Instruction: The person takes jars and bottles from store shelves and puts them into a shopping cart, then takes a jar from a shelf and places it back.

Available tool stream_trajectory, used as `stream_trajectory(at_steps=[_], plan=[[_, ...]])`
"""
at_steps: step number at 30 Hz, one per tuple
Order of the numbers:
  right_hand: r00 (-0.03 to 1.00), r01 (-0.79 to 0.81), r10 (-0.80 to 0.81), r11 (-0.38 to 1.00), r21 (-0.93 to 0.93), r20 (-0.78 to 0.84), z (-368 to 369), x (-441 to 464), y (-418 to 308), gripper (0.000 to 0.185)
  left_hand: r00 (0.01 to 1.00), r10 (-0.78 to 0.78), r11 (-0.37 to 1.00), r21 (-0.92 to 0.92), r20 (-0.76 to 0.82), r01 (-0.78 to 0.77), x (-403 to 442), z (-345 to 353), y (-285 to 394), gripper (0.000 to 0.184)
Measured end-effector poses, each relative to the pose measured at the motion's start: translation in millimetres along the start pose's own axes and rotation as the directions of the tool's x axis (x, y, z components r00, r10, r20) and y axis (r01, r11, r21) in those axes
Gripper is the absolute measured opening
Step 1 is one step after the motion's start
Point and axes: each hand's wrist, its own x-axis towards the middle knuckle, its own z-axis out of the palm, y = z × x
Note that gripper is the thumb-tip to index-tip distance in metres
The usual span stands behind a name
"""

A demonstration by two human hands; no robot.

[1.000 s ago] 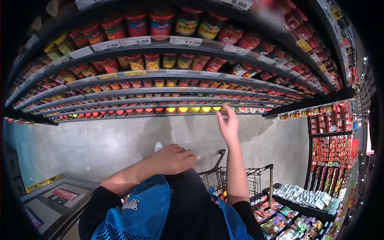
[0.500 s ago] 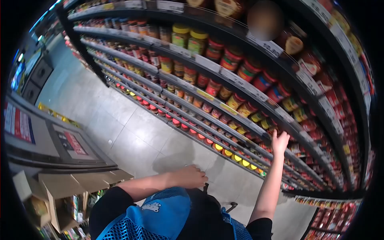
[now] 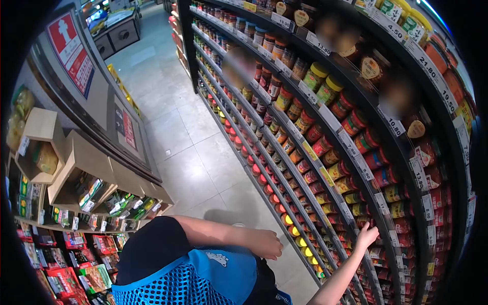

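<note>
My left hand (image 3: 267,244) hangs in front of my torso, its fingers curled loosely and nothing seen in it. At the lower right my right hand (image 3: 366,237) reaches to the shelf rack, thumb and fingers apart. It lies over a shelf edge beside dark red jars (image 3: 360,222); whether it touches them is unclear. Above it are jars with yellow labels (image 3: 394,193). Price tags run along the shelf edge (image 3: 351,144). Green jars with yellow lids (image 3: 316,76) stand farther up the rack.
Tall shelving fills the right side. A grey tiled floor (image 3: 190,137) stretches away between it and a grey cabinet with a red-and-white sign (image 3: 71,53). At the left are wooden display boxes (image 3: 89,162) and packaged goods (image 3: 63,282). A blue mesh vest (image 3: 178,284) covers my torso.
The view has swung left, bringing the wooden boxes and cabinet further into sight. My right hand has gone from over the floor to the shelf edge. My left hand stays near my torso.
</note>
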Motion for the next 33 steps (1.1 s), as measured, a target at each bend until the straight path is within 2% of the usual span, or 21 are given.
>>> stream_trajectory(at_steps=[1, 5, 8, 9, 10, 12, 14, 17, 20, 22, 24, 26, 28, 30, 33], plan=[[1.0, -0.008, 0.008, 1.0, -0.007, -0.001, -5.6, -5.4, -6.7, 0.043, 1.0, 0.003, 1.0, -0.007, 0.01, -0.003, 3.6, 2.9, 3.9, 0.026], [0.978, 0.12, -0.091, 0.981, 0.149, -0.188, 2.3, -12.3, -2.1, 0.047, 1.0, -0.018, 1.0, 0.017, 0.021, 0.018, 14.3, 12.2, 17.4, 0.027], [0.979, 0.131, -0.094, 0.971, 0.201, -0.182, -5.4, -14.7, -5.2, 0.048, 0.998, -0.054, 0.998, 0.023, 0.032, 0.053, 19.4, 18.7, 28.9, 0.026], [0.989, 0.115, -0.088, 0.966, 0.232, -0.123, -12.1, -16.6, -8.3, 0.047, 0.997, -0.061, 0.998, 0.03, 0.047, 0.06, 19.2, 22.3, 34.1, 0.026], [0.979, 0.166, -0.127, 0.952, 0.258, -0.162, -11.4, -17.6, -6.8, 0.045, 0.996, -0.056, 0.997, 0.051, 0.069, 0.053, 19.9, 22.2, 34.8, 0.025], [0.979, 0.183, -0.145, 0.938, 0.295, -0.146, -23.5, -23.3, -11.5, 0.046, 0.998, -0.046, 0.997, -0.052, 0.049, 0.049, 18.7, 27.1, 35.7, 0.024], [0.986, 0.156, -0.124, 0.923, 0.351, -0.111, -37.1, -29.2, -18.7, 0.047, 0.992, -0.081, 0.995, -0.049, 0.093, 0.086, 18.3, 16.9, 44.5, 0.025], [0.975, 0.193, -0.131, 0.895, 0.401, -0.177, -37.6, -32.9, -18.0, 0.051, 0.993, -0.095, 0.987, -0.121, 0.066, 0.102, 16.8, 24.2, 41.9, 0.027], [0.959, 0.25, -0.164, 0.869, 0.427, -0.23, -47.9, -37.2, -21.9, 0.059, 0.985, -0.13, 0.977, -0.152, 0.115, 0.147, 22.4, 4.6, 52.1, 0.029], [0.985, 0.164, -0.117, 0.863, 0.478, -0.126, -48.1, -41.6, -15.8, 0.06, 0.995, -0.097, 0.973, -0.208, 0.035, 0.102, 26.4, 6.4, 53.9, 0.03], [0.987, 0.154, -0.104, 0.839, 0.522, -0.123, -44.0, -48.2, -10.6, 0.062, 0.997, -0.079, 0.973, -0.218, 0.012, 0.079, 32.6, 7.0, 55.2, 0.03], [0.964, 0.233, -0.125, 0.823, 0.519, -0.234, -38.5, -61.1, -12.1, 0.065, 0.996, -0.079, 0.979, -0.184, 0.032, 0.083, 39.7, 5.7, 59.0, 0.029], [0.96, 0.258, -0.152, 0.811, 0.526, -0.236, -32.1, -73.4, -10.2, 0.066, 0.998, -0.01, 0.981, -0.191, 0.054, 0.02, 51.0, 0.6, 60.8, 0.028], [0.939, 0.297, -0.154, 0.811, 0.504, -0.307, -26.2, -84.7, -8.1, 0.065, 0.996, 0.027, 0.977, -0.215, 0.079, -0.01, 60.3, -3.5, 65.8, 0.026], [0.917, 0.294, -0.074, 0.788, 0.54, -0.391, -41.8, -112.8, -9.3, 0.061, 0.994, 0.053, 0.954, -0.299, 0.098, -0.021, 78.5, -12.0, 65.9, 0.023]])
